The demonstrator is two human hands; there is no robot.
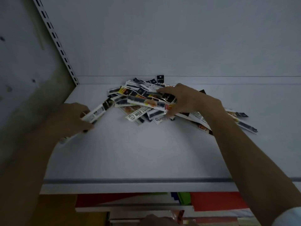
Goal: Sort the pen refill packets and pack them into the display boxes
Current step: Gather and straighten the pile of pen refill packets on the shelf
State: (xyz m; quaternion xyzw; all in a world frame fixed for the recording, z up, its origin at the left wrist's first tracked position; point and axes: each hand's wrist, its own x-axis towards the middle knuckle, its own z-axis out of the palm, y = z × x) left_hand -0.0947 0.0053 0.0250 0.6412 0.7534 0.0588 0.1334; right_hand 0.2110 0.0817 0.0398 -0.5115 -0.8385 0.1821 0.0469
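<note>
A heap of long, narrow pen refill packets (143,101), white, black and yellow, lies at the back of a white shelf (130,152). My left hand (71,118) grips a few white-and-black packets (97,113) at the heap's left edge; they stick out toward the heap. My right hand (185,100) reaches into the top of the heap, its fingers curled round several packets (154,103). More packets (244,123) spread out to the right behind my right forearm. No display box is in view.
The shelf's back panel (162,38) rises just behind the heap. A slotted metal upright (55,41) runs along the left. Below the shelf's front edge (130,181), a lower shelf holds red, green and yellow flat items (211,201).
</note>
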